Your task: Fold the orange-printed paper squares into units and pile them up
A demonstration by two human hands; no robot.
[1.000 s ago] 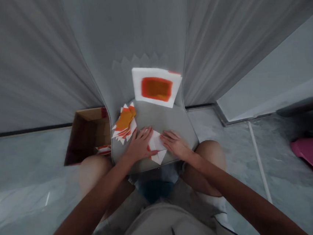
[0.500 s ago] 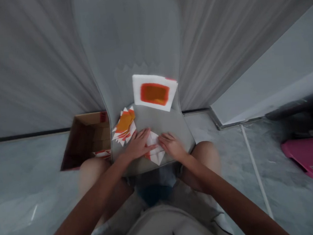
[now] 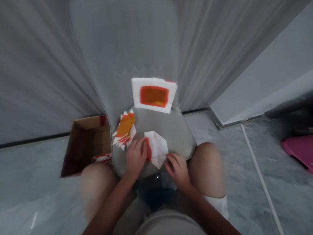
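A partly folded sheet of paper [image 3: 159, 148], white with a red strip along its left side, lies on the seat of a grey chair [image 3: 168, 125]. My left hand [image 3: 136, 156] is at its left edge, fingers bent and closed on the red strip. At the lower right edge, my right hand [image 3: 178, 167] pinches the paper between thumb and fingers. Just beyond my left hand lies a fanned pile of folded papers [image 3: 125, 126], orange, red and white with pointed ends. A stack of white sheets [image 3: 136, 91] with a red-orange rectangle printed on top leans toward the backrest.
An open cardboard box [image 3: 73, 151] stands on the floor left of the chair, with some red and white paper inside. My knees flank the seat. A pink plastic object [image 3: 309, 154] lies on the floor at the right. Grey curtains [image 3: 30, 70] hang behind the chair.
Both hands have drawn back from the paper's upper part to its left and lower right edges. More of the folded sheet now shows. The pile and the stack stay in place.
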